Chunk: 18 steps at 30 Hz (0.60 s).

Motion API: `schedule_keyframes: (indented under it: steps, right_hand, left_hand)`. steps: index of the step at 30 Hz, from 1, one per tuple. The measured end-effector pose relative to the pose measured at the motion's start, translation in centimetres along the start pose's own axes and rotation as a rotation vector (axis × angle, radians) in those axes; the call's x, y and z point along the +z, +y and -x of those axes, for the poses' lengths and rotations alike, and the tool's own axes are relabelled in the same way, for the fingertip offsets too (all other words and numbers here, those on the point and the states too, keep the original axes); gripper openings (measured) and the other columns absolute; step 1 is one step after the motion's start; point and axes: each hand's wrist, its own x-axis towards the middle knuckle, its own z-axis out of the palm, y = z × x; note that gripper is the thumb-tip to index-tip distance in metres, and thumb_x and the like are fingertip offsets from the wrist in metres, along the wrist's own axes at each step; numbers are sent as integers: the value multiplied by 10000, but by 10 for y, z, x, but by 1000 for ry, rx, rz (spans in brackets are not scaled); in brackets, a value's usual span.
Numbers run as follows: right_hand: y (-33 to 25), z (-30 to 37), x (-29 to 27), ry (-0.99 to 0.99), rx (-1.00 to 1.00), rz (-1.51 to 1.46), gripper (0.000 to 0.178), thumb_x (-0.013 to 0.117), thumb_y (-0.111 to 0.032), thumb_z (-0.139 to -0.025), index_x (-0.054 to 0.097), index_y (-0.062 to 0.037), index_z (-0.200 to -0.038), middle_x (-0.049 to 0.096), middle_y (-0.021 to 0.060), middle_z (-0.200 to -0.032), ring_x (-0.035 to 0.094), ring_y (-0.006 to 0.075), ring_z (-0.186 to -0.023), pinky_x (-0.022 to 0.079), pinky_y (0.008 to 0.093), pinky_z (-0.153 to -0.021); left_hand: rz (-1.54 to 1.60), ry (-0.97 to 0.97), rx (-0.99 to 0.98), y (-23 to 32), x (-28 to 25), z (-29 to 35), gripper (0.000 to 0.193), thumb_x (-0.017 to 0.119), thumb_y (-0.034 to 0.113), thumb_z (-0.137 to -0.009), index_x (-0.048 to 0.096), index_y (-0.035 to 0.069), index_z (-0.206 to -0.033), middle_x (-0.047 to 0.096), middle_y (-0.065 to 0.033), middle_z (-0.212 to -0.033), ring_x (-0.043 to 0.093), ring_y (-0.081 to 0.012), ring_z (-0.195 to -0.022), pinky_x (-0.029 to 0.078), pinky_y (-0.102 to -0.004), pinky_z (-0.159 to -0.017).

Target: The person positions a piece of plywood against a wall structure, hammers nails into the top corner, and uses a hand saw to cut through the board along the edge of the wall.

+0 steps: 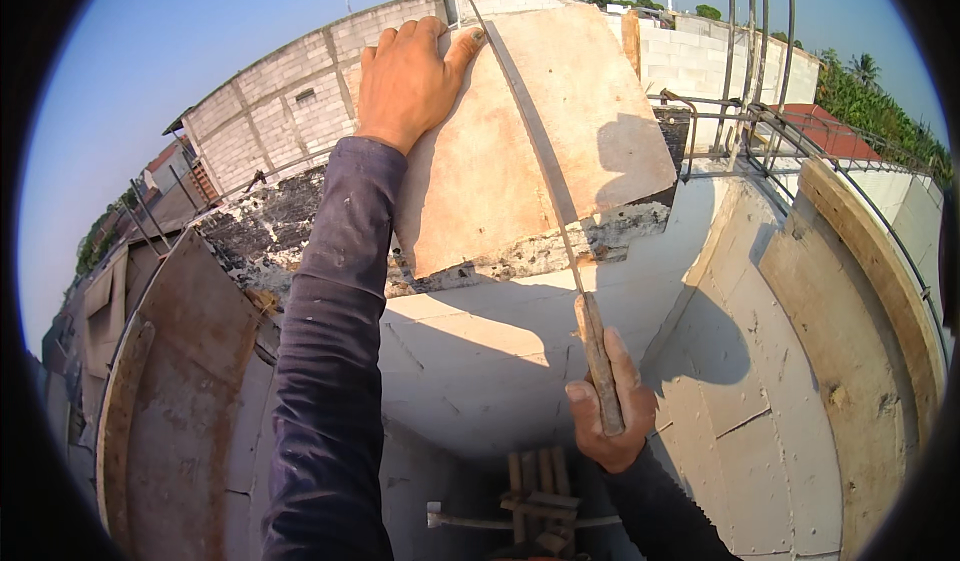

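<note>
A flat plywood board (470, 181) lies on top of the wall in front of me. My left hand (412, 86) reaches out to its far left edge, fingers bent over the edge and thumb resting on the face. In my right hand (612, 411) is the wooden handle of a handsaw (593, 346), gripped low and near me. The long, thin blade runs away from me across the board, leaning left. Its far tip stands just past the board's far edge, close to my left thumb.
White block walls (460, 361) enclose a deep shaft below, with wooden pieces (540, 496) at its bottom. Formwork boards stand at left (190, 391) and right (850, 361). Steel rebar (750, 71) rises at the far right. A grey block wall (270, 111) stands behind.
</note>
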Motion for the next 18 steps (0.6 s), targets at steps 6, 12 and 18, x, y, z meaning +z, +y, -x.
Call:
schedule_keyframes:
  steps: [6,12,18]
  right_hand:
    - [-10,-10,-15,-8,9,-35,614,775,-166,-946,547,113,-1443,749,266,-1135,757,230,-901,586,310,-794]
    - [-16,-11,-27,-57,130,-83,592,745,-161,-969,540,107,-1455,726,280,-1223,748,259,-1025,573,325,-888]
    - [-29,-34,-29,-65,157,-77,586,740,-126,-973,524,96,-1471,678,298,-1325,716,308,-1185,553,353,-975]
  left_hand:
    - [-3,-28,-25,-3,1,-3,655,526,609,-1040,706,-1,-1198,729,-189,-1160,625,-387,-1137,426,-528,-1025]
    - [-22,-42,-29,-4,-1,-2,675,523,625,-1038,707,4,-1228,736,-192,-1173,638,-387,-1152,436,-518,-1039]
    - [-35,-44,-5,-3,5,-4,631,496,597,-1056,714,39,-1251,739,-159,-1201,636,-356,-1164,414,-524,-1034]
